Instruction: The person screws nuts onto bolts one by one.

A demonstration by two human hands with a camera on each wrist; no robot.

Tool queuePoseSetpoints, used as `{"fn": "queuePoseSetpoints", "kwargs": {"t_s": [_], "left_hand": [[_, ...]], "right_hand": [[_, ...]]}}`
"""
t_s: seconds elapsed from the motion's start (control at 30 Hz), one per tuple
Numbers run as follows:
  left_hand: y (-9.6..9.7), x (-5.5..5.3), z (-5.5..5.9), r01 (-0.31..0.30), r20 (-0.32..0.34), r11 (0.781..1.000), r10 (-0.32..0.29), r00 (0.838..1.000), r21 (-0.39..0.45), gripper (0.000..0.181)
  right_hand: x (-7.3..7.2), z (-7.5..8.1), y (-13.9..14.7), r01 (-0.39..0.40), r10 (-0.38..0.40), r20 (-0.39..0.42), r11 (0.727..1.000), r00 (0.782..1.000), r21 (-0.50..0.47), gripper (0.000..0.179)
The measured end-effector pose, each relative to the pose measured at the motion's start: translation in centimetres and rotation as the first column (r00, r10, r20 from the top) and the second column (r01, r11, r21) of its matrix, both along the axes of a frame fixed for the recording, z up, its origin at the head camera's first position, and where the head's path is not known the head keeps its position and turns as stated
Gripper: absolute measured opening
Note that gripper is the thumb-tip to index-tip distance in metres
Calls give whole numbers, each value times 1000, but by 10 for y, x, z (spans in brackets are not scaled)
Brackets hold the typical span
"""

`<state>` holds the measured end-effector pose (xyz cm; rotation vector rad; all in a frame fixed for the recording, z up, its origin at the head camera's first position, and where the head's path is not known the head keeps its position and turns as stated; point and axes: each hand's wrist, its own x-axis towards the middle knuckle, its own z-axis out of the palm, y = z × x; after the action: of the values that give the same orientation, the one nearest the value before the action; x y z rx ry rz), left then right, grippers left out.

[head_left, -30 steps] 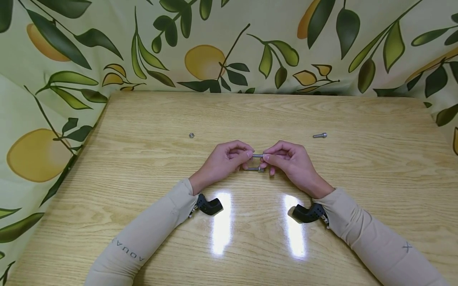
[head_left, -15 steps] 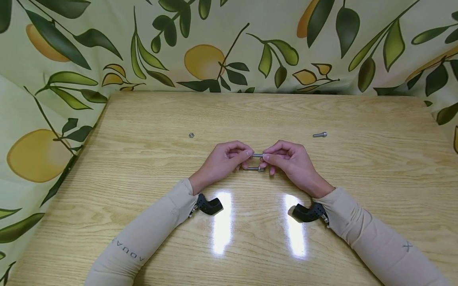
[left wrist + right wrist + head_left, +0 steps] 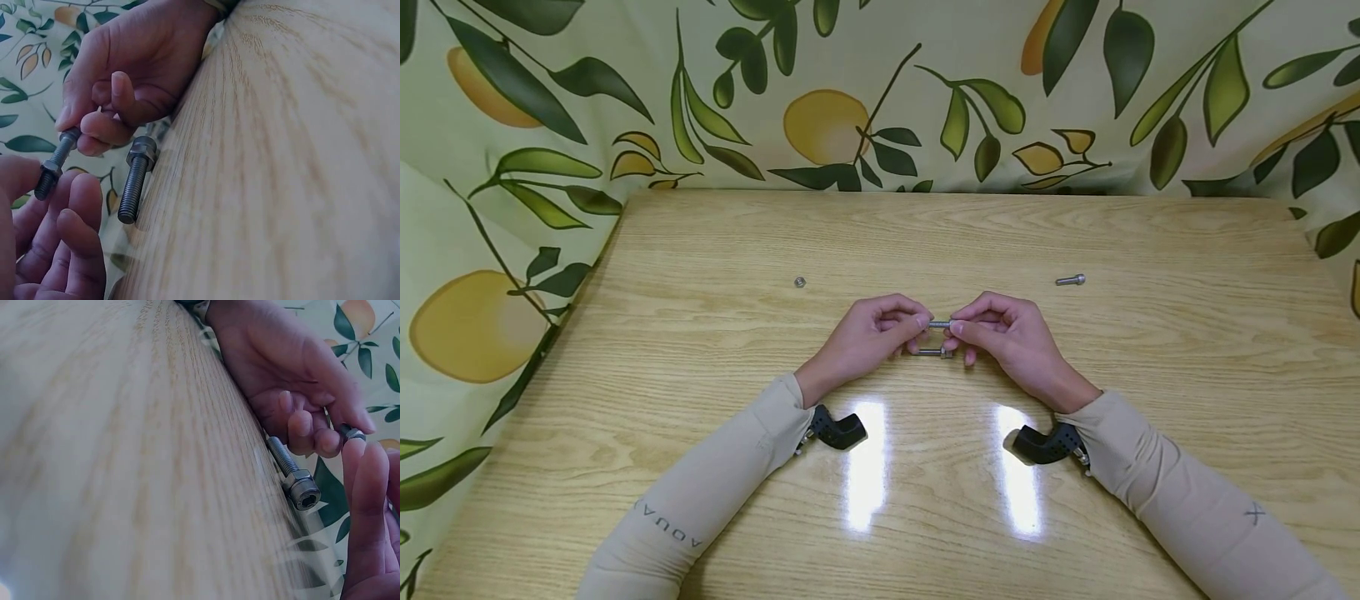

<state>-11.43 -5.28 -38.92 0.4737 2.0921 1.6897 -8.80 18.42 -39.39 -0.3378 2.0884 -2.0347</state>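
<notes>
Both hands meet over the table around a metal bolt (image 3: 940, 324), held about level. My right hand (image 3: 1013, 337) pinches its head end between thumb and fingers. At the threaded end, my left hand (image 3: 883, 336) pinches a hex nut (image 3: 52, 167), which sits around the shank in the left wrist view. Fingers partly cover both ends. Just nearer to me, a second bolt (image 3: 289, 464) lies on the table. It has a socket head and carries its own nut (image 3: 295, 479) close against that head.
A loose nut (image 3: 800, 282) lies on the wooden table (image 3: 722, 250) beyond my left hand. Another socket-head bolt (image 3: 1071, 280) lies beyond my right hand. Patterned cloth (image 3: 970, 50) borders the back and left side of the table.
Both hands keep their grip on the bolt and nut in almost the same place. The head view has shifted very slightly; no other clear movement shows.
</notes>
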Motion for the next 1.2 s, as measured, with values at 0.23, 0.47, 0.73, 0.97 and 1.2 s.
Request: {"fn": "queuePoseSetpoints", "kwargs": {"t_s": [0.23,0.47,0.73,0.97,1.2], "left_hand": [[-1,0,0,10,-20,1000,-10,1000,5,25],[0,0,0,-5,-4,1000,5,1000,-9,20],[0,2,2,5,-16,1000,-5,1000,-13,22],[0,2,2,14,-23,1000,-14,1000,-17,20],[0,2,1,4,-20,1000,-4,1000,-11,23]], "right_hand": [[0,0,0,-5,4,-5,1000,1000,-6,14],[-1,0,0,-9,9,-3,1000,1000,-3,16],[0,0,1,-12,12,-7,1000,1000,22,15],[0,1,0,-16,15,2,1000,1000,20,14],[0,0,0,-14,14,-3,999,1000,37,15]]}}
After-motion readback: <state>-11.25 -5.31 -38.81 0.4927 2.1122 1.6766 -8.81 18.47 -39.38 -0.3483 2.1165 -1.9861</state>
